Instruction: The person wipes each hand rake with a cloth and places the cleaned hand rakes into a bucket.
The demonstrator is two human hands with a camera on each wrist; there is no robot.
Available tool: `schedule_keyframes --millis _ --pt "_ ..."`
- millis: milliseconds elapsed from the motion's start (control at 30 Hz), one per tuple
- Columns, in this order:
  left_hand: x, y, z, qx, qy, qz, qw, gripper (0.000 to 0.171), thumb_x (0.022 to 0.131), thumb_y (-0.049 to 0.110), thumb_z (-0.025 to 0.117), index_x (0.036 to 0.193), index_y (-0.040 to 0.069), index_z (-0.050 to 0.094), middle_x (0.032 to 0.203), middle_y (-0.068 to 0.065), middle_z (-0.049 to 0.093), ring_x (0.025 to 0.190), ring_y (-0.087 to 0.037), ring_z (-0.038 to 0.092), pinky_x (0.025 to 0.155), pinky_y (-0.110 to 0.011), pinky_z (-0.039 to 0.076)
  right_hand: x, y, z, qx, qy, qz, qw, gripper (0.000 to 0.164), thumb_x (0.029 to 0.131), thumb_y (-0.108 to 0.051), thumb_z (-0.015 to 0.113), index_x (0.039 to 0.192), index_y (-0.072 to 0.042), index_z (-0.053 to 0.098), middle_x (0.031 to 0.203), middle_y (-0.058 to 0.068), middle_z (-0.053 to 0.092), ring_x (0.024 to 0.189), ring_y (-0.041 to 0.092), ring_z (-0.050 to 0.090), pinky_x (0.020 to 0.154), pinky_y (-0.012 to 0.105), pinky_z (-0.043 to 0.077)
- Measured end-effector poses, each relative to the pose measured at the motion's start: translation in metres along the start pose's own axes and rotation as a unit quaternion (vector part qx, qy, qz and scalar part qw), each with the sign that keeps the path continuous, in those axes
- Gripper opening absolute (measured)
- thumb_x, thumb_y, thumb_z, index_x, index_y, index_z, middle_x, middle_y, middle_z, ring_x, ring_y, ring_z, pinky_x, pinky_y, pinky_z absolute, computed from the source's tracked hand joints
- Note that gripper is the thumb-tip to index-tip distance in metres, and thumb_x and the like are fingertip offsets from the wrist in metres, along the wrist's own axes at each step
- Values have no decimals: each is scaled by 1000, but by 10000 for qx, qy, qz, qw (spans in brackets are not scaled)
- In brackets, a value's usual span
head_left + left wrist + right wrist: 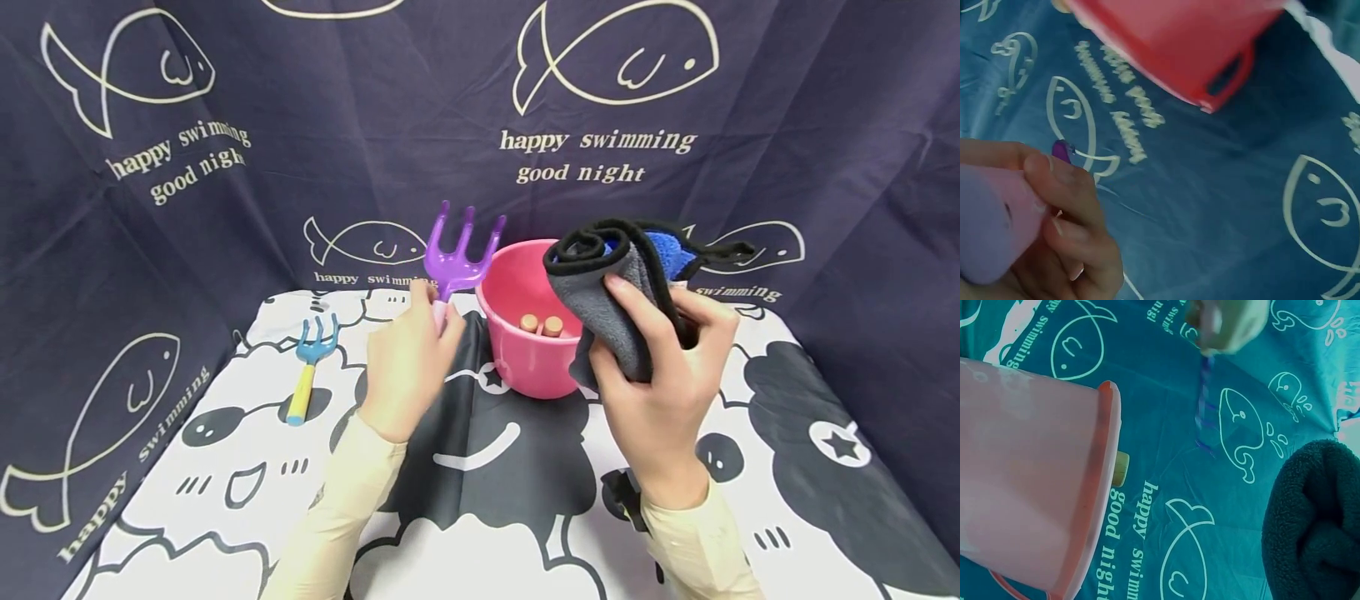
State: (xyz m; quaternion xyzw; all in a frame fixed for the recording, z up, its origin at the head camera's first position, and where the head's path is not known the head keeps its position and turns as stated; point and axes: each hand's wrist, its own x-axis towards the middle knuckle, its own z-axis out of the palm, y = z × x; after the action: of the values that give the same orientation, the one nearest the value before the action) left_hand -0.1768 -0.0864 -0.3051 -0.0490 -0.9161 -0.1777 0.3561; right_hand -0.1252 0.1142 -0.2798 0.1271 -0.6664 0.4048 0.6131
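A rolled cloth is gripped by the right hand, a purple fork by the left hand. Both are held above the printed sheet, near the pink bucket, which is backed by a dark curtain.

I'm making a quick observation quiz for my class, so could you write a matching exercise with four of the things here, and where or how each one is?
Things:
1. Purple three-pronged plastic fork
2. Blue three-pronged fork with a yellow handle
3. Round pink plastic bucket
4. Rolled grey-and-blue cloth with black edging

Places and states:
A. Has two round tan ends showing inside it
B. Gripped in the right hand
C. Lies on the black-and-white cartoon-print tablecloth
D. Held upright in the left hand

Pairs: 1-D, 2-C, 3-A, 4-B
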Motion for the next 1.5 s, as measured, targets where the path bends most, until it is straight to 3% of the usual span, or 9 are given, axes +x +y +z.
schedule_keyframes --millis 333,533,733,1000,1167,1300,1500 --pt "-4 44 -10 -227 231 1081 9936 22 86 28 56 90 6 59 41 -4 53 36 -23 43 38 -38 42 -2 -1 3 108 254 -97 9996 50 62 7 66 109 -9 69 102 39 50 99 38 49 90 38 41" --pt "-11 59 -12 -344 415 1456 9879 20 85 25 59 75 7 58 43 -4 55 39 -24 41 41 -36 41 -5 3 1 214 -121 -327 9992 46 62 4 68 106 -9 70 102 37 50 99 44 51 86 43 43" --pt "-16 63 -14 -539 483 1582 9848 17 83 25 61 74 11 60 41 0 50 39 -21 39 45 -35 39 -8 4 1 393 -456 -728 9955 40 62 1 69 101 -6 72 102 36 52 99 45 53 90 46 44" --pt "-18 62 -13 -741 490 1757 9804 11 81 23 63 78 13 67 48 1 54 41 -17 40 48 -33 40 -9 5 2 429 -694 -1199 9894 37 64 -2 68 100 -8 73 101 31 53 96 45 53 88 48 46" --pt "-18 62 -15 -776 422 1899 9778 8 77 18 64 70 14 63 50 1 55 42 -17 41 48 -32 39 -8 5 -1 394 -925 -1367 9855 34 67 -5 71 100 -9 73 101 31 54 96 46 54 88 52 46" --pt "-19 61 -16 -748 396 2005 9760 15 75 16 64 61 14 57 49 1 54 44 -18 44 48 -32 39 -5 5 -2 415 -1132 -1419 9825 32 68 -7 72 100 -9 74 103 32 53 97 46 53 88 53 45" --pt "-19 61 -15 -708 527 2278 9697 8 76 18 66 70 12 66 46 1 56 50 -21 53 51 -33 47 -4 3 -2 347 -1113 -1498 9818 25 71 -5 73 95 -11 77 103 29 52 95 47 52 86 54 44"
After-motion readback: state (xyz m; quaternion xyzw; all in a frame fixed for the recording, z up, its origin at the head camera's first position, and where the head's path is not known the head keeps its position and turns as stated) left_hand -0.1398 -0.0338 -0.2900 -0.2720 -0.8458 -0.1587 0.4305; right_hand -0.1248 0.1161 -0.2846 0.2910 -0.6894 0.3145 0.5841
